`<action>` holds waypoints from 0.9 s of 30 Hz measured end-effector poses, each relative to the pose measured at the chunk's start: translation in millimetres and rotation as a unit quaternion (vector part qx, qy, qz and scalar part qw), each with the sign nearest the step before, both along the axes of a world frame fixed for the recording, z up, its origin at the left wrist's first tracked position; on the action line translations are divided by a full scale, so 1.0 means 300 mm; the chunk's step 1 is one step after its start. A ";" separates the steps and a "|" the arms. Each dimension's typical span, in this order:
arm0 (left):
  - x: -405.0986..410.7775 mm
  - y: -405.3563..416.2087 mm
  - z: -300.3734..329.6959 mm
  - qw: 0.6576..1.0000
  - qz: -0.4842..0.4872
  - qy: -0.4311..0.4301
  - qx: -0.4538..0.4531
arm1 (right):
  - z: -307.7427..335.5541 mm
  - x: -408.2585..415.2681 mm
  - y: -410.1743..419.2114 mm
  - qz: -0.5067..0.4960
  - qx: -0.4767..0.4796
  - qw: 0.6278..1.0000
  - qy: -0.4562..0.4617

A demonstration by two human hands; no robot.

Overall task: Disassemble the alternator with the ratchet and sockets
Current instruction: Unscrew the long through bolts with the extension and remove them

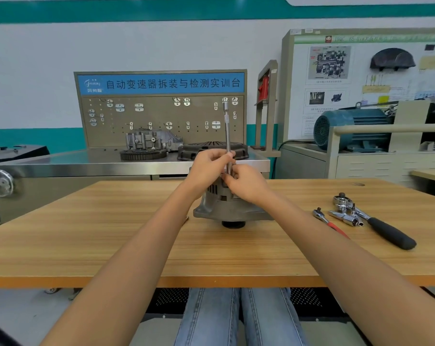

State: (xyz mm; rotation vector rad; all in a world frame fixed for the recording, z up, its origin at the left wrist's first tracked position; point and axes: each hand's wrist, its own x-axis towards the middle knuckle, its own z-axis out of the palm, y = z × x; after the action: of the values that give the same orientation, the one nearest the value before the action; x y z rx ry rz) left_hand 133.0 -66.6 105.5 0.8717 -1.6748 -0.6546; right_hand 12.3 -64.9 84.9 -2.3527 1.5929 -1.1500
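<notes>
The left hand [211, 162] grips the upright extension bar [227, 136] on the alternator [226, 208]; the right hand [244, 186] pinches its base. Fastener loosening appears underway; next, steady rotation.

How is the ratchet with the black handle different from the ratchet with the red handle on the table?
The black-handled ratchet looks clearly larger and thicker than the red-handled ratchet. Its grip is black; the other's is red and thin. It lies farther right, and its grip reaches nearer the table's front edge, while the red-handled one lies closer to the alternator. Both lie flat and unheld, with metal heads pointing away from the person and handles slanting toward the right.
</notes>
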 end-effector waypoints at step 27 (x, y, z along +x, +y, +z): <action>-0.033 -0.006 0.001 0.998 0.055 0.038 0.022 | -0.012 0.000 -0.012 -0.017 -0.035 0.999 0.020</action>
State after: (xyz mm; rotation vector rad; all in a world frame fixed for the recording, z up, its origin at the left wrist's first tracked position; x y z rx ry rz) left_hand 123.2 -68.4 105.9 0.9511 -1.5384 -0.6430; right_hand 12.4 -68.5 81.4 -2.4157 1.6360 -1.1935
